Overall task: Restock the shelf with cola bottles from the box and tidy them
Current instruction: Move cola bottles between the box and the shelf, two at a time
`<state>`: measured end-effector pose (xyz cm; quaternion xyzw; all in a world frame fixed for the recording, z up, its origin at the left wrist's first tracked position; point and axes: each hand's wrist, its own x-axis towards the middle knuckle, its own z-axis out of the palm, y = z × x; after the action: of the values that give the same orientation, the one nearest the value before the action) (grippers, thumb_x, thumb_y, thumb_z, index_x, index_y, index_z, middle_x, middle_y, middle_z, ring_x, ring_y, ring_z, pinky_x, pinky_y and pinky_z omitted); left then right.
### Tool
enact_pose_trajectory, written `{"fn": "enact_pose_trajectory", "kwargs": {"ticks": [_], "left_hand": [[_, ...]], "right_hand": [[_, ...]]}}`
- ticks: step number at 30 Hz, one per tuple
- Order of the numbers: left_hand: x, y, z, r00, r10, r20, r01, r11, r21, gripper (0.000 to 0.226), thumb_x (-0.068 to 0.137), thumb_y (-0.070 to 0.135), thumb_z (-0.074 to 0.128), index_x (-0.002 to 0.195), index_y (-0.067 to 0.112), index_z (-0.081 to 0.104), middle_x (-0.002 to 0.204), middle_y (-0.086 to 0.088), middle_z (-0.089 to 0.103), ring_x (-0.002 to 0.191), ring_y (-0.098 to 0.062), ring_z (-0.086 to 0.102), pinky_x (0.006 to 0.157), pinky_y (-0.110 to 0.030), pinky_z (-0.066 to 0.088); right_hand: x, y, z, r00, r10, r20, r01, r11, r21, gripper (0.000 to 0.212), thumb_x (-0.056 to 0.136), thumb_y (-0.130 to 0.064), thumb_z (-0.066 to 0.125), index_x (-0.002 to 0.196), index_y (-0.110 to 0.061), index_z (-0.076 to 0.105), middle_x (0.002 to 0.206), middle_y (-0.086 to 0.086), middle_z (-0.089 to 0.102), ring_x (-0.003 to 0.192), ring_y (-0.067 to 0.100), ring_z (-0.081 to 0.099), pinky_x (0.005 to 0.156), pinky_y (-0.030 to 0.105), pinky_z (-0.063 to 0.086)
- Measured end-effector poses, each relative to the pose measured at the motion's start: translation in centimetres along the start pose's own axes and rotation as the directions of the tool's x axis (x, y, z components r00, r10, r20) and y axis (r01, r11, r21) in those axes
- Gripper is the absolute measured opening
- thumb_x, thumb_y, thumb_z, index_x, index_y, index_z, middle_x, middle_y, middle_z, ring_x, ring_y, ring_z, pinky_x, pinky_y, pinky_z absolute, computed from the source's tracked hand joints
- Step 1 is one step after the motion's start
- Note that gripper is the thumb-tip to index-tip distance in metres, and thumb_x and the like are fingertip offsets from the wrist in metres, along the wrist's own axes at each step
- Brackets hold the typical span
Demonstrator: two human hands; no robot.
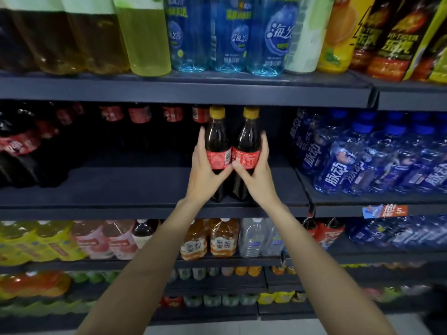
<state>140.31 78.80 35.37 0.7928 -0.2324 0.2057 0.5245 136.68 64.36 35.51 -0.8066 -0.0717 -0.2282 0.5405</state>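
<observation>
We set two yellow-capped cola bottles (232, 153) upright on the half-bare middle shelf (135, 187), left hand (205, 172) and right hand (256, 175) each wrapped around one, with restocking seemingly far from finished.

Head camera, close to a shop shelf, facing it straight on

The single wide-angle view looks forward from head height at the dark middle shelf (145, 189), near enough that both forearms stretch from the bottom edge to reach it. The left hand (205, 170) and right hand (256, 170) sit just left and right of the frame's centre, each wrapped round a yellow-capped cola bottle (217, 146) at the shelf's near edge. The upper shelf board (183, 89) is seen slightly from below, the lower shelves (217, 262) from above, and the straight edges bow towards the frame's corners. With one view only, no part of the scene is shared with another.
</observation>
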Motion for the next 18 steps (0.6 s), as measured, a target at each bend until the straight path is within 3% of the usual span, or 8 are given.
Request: {"fn": "enact_pose_trajectory", "kwargs": {"ticks": [3,6,8,13,15,18], "left_hand": [[-1.8,-1.6,0.2,1.0,-0.012,-0.018,0.015,0.983,0.181,0.111,0.079,0.042,0.073,0.144,0.042,-0.017,0.139,-0.009,0.033,0.124,-0.018,0.043,0.089,-0.034,0.046],[-1.3,-2.1,0.4,0.998,-0.01,-0.055,0.019,0.986,0.169,0.107,0.077,0.044,0.073,0.144,0.043,-0.01,0.135,-0.003,0.041,0.108,0.0,0.043,0.08,-0.024,0.04],[0.0,-2.5,1.1,0.997,0.015,-0.082,-0.001,0.986,0.167,0.107,0.076,0.044,0.075,0.146,0.041,-0.006,0.136,-0.002,0.042,0.107,0.007,0.038,0.082,-0.024,0.04],[5.2,-4.1,4.5,0.987,0.02,-0.157,0.011,0.981,0.194,0.107,0.074,0.042,0.077,0.151,0.03,0.004,0.139,-0.012,0.043,0.116,-0.031,0.055,0.091,-0.038,0.048],[7.1,-5.0,5.7,0.986,0.024,-0.163,0.011,0.978,0.209,0.108,0.073,0.043,0.077,0.15,0.032,0.003,0.14,-0.013,0.043,0.115,-0.034,0.056,0.09,-0.044,0.052],[9.4,-6.1,7.2,0.989,-0.023,-0.148,0.059,0.968,0.243,0.108,0.074,0.043,0.076,0.15,0.037,-0.001,0.143,-0.012,0.04,0.117,-0.037,0.054,0.091,-0.049,0.05]], "right_hand": [[-1.0,2.4,-0.1,1.0,0.021,-0.011,-0.022,0.997,-0.079,0.094,0.081,-0.041,0.071,0.149,-0.037,0.007,0.15,-0.007,0.035,0.135,0.007,0.036,0.111,0.04,0.036],[-0.1,3.7,-0.4,0.998,-0.009,-0.061,0.006,0.999,-0.05,0.088,0.075,-0.04,0.076,0.145,-0.032,0.025,0.132,-0.014,0.053,0.114,-0.002,0.053,0.1,0.037,0.047],[1.2,4.3,-0.6,0.995,-0.024,-0.095,0.016,0.996,-0.087,0.088,0.073,-0.04,0.078,0.144,-0.03,0.026,0.122,-0.013,0.059,0.097,0.005,0.06,0.093,0.035,0.05],[6.0,6.2,-1.6,0.979,-0.023,-0.203,-0.014,0.984,-0.179,0.087,0.073,-0.036,0.079,0.139,-0.025,0.024,0.099,-0.005,0.059,0.083,0.013,0.056,0.085,0.035,0.049],[8.1,7.4,-1.9,0.97,-0.013,-0.241,-0.035,0.98,-0.194,0.088,0.073,-0.036,0.079,0.14,-0.027,0.024,0.107,0.003,0.063,0.086,0.018,0.058,0.085,0.035,0.05],[11.1,8.9,-2.4,0.963,0.03,-0.267,-0.095,0.967,-0.235,0.087,0.076,-0.033,0.077,0.142,-0.028,0.02,0.129,0.01,0.057,0.107,0.027,0.058,0.091,0.035,0.045]]}}
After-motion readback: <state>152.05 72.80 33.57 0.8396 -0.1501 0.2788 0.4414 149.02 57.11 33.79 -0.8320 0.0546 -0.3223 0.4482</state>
